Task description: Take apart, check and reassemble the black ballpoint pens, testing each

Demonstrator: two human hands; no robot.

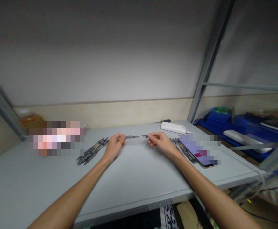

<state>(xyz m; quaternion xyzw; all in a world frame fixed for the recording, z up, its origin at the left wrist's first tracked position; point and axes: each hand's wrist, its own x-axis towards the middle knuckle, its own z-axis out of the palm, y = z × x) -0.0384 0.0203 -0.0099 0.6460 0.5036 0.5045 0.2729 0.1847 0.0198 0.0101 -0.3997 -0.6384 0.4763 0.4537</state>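
Note:
My left hand (116, 145) and my right hand (161, 142) are above the middle of the table, each closed in a pinch. Between them stretches a thin dark-grey pen-like stick (131, 137), with a narrow pale section towards its right. The left fingers grip one end and the right fingers the other. It lies about level; its exact kind is too small to make out. Beside my left hand lies a pile of similar grey sticks (93, 151). A second pile (185, 152) lies under and beyond my right forearm, against a phone.
The phone (196, 151) has a lit lilac screen. Behind it are a white elongated block (173, 127) with a cable and a dark-handled screwdriver (165, 121). Pixelated items cover the table's back left. Metal posts (201, 86) frame the table (134, 178); a blue-covered surface (210, 127) stands right.

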